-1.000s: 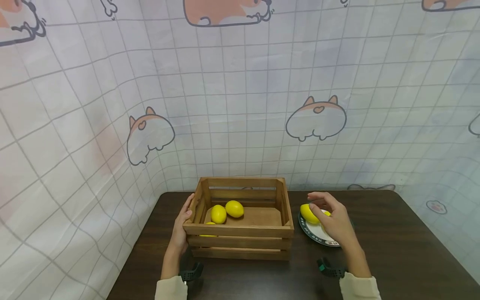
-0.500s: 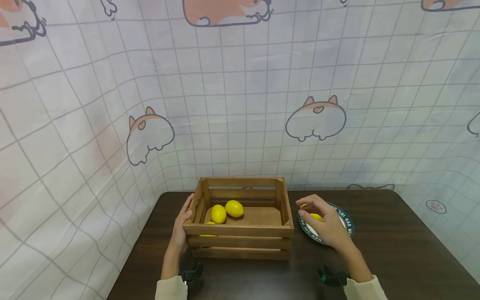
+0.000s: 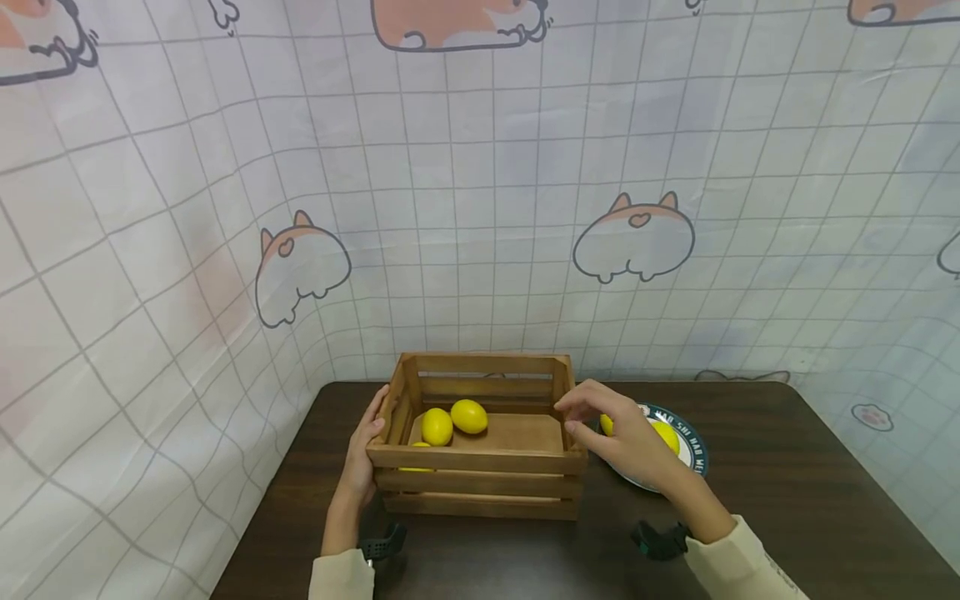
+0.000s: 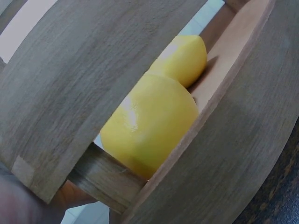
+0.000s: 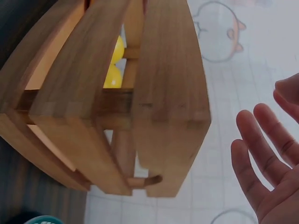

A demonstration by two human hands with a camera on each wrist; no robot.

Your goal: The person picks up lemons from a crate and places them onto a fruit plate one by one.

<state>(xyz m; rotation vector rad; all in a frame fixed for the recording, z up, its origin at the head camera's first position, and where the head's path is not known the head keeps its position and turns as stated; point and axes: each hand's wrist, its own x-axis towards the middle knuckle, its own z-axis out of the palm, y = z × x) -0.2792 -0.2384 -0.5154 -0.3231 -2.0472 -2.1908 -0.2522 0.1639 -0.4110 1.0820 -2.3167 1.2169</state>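
A slatted wooden crate (image 3: 480,458) stands on the table with lemons inside. Two lemons, one left (image 3: 437,427) and one right (image 3: 469,417), lie on its floor; a third lemon (image 3: 417,468) shows partly behind the front slats. My left hand (image 3: 362,458) holds the crate's left end, fingertips at the rim. Over the crate's right rim hovers my right hand (image 3: 626,433), fingers loosely bent; the right wrist view shows its fingers (image 5: 259,140) spread and holding nothing. To the right is a plate (image 3: 697,454) bearing a lemon (image 3: 666,437) and another lemon (image 3: 606,424) half hidden by the hand.
The dark wooden table (image 3: 787,500) extends right of the plate and in front of the crate. A patterned cloth (image 3: 480,208) hangs right behind the table and along its left side. Each wrist wears a black strap (image 3: 660,540).
My right hand has moved left from above the plate to the crate's right rim, uncovering the plate's right side. My left hand and the crate stay put.
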